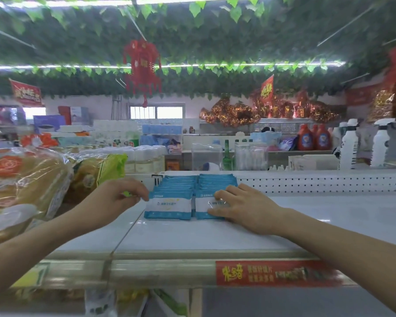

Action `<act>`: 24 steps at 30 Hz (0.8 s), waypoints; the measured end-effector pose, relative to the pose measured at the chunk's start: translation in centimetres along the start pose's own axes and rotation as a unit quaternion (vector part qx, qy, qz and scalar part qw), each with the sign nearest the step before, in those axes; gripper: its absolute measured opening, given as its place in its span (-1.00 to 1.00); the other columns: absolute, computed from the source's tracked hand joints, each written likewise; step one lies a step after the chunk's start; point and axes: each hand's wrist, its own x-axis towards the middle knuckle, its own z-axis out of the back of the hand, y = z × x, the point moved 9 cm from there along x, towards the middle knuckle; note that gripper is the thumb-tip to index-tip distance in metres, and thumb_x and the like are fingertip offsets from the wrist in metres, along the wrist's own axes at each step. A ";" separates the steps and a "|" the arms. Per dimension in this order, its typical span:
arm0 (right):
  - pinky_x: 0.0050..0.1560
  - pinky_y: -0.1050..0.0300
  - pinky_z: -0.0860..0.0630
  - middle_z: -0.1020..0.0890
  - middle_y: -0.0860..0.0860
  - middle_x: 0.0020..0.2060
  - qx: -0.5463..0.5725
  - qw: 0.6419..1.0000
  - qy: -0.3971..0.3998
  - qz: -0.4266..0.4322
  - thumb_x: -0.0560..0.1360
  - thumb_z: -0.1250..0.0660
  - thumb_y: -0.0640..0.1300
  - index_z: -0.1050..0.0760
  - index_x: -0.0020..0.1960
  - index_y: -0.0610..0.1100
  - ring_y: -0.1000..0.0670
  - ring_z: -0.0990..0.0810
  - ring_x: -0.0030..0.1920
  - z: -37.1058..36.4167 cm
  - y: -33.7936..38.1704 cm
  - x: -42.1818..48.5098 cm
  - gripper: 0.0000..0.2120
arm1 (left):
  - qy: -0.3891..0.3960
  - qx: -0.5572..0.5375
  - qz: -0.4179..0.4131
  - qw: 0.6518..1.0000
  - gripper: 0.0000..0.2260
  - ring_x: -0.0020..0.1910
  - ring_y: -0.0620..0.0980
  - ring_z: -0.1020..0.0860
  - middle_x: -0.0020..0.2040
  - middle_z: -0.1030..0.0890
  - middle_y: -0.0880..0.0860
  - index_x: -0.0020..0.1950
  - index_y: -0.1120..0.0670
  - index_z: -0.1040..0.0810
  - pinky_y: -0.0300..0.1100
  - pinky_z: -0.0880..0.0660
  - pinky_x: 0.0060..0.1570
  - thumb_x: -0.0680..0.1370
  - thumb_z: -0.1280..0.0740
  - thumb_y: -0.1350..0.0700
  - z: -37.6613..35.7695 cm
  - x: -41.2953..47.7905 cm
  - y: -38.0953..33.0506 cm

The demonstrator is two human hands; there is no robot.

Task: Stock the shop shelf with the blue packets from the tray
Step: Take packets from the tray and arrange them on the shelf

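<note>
Our left hand [124,197] pinches the left blue-and-white plastic front packet [169,205]; our flat-fingered right hand [240,207] presses the right front packet [201,205], probably squaring them on the white shelf [192,234].

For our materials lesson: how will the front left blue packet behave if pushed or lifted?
Probably soft and floppy: the front left packet looks like a puffy film pouch. Its plastic wrap may slide easily on the smooth white shelf. Standing on edge, it could tip forward.
</note>
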 end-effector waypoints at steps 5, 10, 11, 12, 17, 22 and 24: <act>0.10 -0.01 -0.43 -0.48 0.07 0.33 0.060 0.997 -0.008 -0.052 0.61 -0.26 -0.22 -0.25 0.54 0.21 -0.05 -0.51 0.18 2.0 0.1 0.1 -0.40 | -0.016 -0.008 0.020 1.000 -0.68 0.14 -0.23 -0.61 0.16 -0.64 -0.24 -0.06 -0.13 -0.74 -0.23 -0.52 0.09 0.62 -0.36 0.28 1.8 -5.5 1.5; 0.10 -0.05 -0.50 -0.52 0.12 0.28 0.210 0.966 -0.112 -0.102 0.65 -0.23 -0.07 -0.31 0.54 0.16 -0.02 -0.53 0.17 7.9 4.2 1.6 -0.53 | -0.039 0.014 0.063 0.997 -0.66 0.12 -0.12 -0.64 0.17 -0.65 -0.18 -0.07 -0.12 -0.74 -0.16 -0.53 0.05 0.60 -0.37 0.32 3.0 -11.1 2.3; 0.10 -0.06 -0.51 -0.52 0.13 0.27 0.235 0.958 -0.137 -0.095 0.64 -0.23 -0.06 -0.34 0.51 0.15 -0.02 -0.53 0.17 9.0 5.7 2.0 -0.55 | -0.047 0.015 0.068 0.996 -0.67 0.13 -0.11 -0.64 0.15 -0.65 -0.18 -0.07 -0.12 -0.74 -0.15 -0.53 0.08 0.59 -0.38 0.32 3.2 -12.1 2.0; 0.10 -0.05 -0.51 -0.52 0.14 0.27 0.262 0.949 -0.156 -0.083 0.63 -0.22 -0.04 -0.36 0.49 0.15 -0.01 -0.52 0.19 10.0 7.3 2.5 -0.57 | -0.055 0.019 0.080 0.995 -0.70 0.14 -0.13 -0.63 0.14 -0.65 -0.18 -0.08 -0.11 -0.74 -0.15 -0.53 0.11 0.59 -0.40 0.30 3.5 -13.3 1.6; 0.05 -0.02 -0.48 -0.53 0.13 0.20 0.331 0.916 -0.224 0.016 0.61 -0.15 0.04 -0.40 0.40 0.15 0.00 -0.50 0.15 14.7 15.6 4.8 -0.63 | -0.047 0.062 0.163 0.984 -0.72 0.24 -0.17 -0.58 0.23 -0.61 -0.21 0.00 -0.10 -0.73 -0.15 -0.53 0.16 0.63 -0.36 0.28 5.4 -19.8 -2.0; 0.13 0.03 -0.49 -0.50 0.14 0.22 0.420 0.862 -0.252 0.131 0.64 -0.11 0.07 -0.35 0.43 0.15 0.03 -0.48 0.20 17.7 23.7 5.6 -0.64 | -0.118 0.126 0.253 0.952 -0.71 0.18 -0.16 -0.61 0.20 -0.62 -0.23 0.05 -0.14 -0.72 -0.30 -0.52 0.07 0.62 -0.37 0.27 8.1 -29.4 -6.8; 0.15 0.06 -0.49 -0.49 0.14 0.25 0.450 0.837 -0.249 0.187 0.66 -0.09 0.08 -0.34 0.44 0.15 0.04 -0.47 0.24 18.4 28.1 5.1 -0.63 | -0.144 0.146 0.302 0.931 -0.70 0.19 -0.11 -0.61 0.19 -0.63 -0.20 0.05 -0.11 -0.72 -0.22 -0.54 0.10 0.61 -0.37 0.30 8.2 -35.0 -8.9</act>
